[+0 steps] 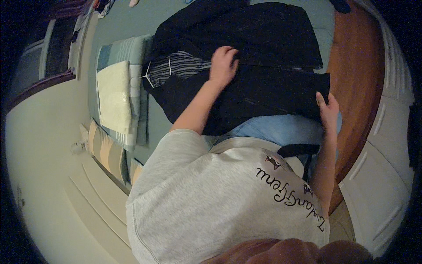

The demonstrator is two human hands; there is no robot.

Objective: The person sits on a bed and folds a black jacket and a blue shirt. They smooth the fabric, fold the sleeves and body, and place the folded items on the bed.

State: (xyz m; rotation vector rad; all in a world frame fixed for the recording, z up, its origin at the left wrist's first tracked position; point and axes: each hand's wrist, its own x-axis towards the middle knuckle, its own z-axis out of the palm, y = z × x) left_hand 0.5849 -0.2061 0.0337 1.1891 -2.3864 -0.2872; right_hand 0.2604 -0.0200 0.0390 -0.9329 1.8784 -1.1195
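Observation:
A black coat or jacket [263, 36] lies spread out before me, its front partly parted at the neck end over a striped lining [184, 66]. A white wire-like clothes hanger [147, 76] shows inside the collar, its hook pointing left. My left hand [225, 64] rests on the front opening with its fingers curled and slightly blurred; whether they pinch cloth is not clear. At the right end, my right hand [328, 107] holds the lower corner of the near front panel, thumb on top and the other fingers partly hidden.
Beneath the coat is a green bed surface [122, 21]. Left of the collar lie a folded checked blanket [135, 99] and a folded pale yellow cloth [113, 95]. Striped pillows [107, 148] are at lower left. Beyond the bed's right edge are a wooden floor [356, 76] and white cabinet fronts [372, 175].

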